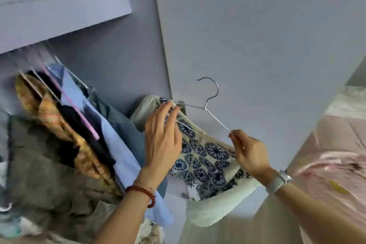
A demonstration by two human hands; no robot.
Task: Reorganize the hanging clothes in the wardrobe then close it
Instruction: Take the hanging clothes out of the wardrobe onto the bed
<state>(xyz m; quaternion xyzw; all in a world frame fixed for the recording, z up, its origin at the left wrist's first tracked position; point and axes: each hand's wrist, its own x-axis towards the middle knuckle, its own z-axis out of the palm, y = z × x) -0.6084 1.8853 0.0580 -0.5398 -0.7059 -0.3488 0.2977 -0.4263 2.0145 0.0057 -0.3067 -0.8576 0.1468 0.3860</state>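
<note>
Fitting the patterned garment (206,156) on its hanger (210,105)

Right hand (247,152) is pinching the hanger arm at 4 o'clock for steadiness; left hand (162,136), fingers (168,111) nearly straight, is perhaps adjusting the strap.

Wardrobe shelf (59,12) top left; row of hanging clothes (79,125) directly under it. Wardrobe door (257,35) stands right of that row. Wire hanger (210,103) sits in front of the door, right of the row, hook up, off any rail. Patterned garment (206,156) hangs on it. Left hand (162,140) on the garment's left shoulder, right hand (249,152) on the hanger's right arm. Bed (336,154) far right, beyond the door edge.
</note>
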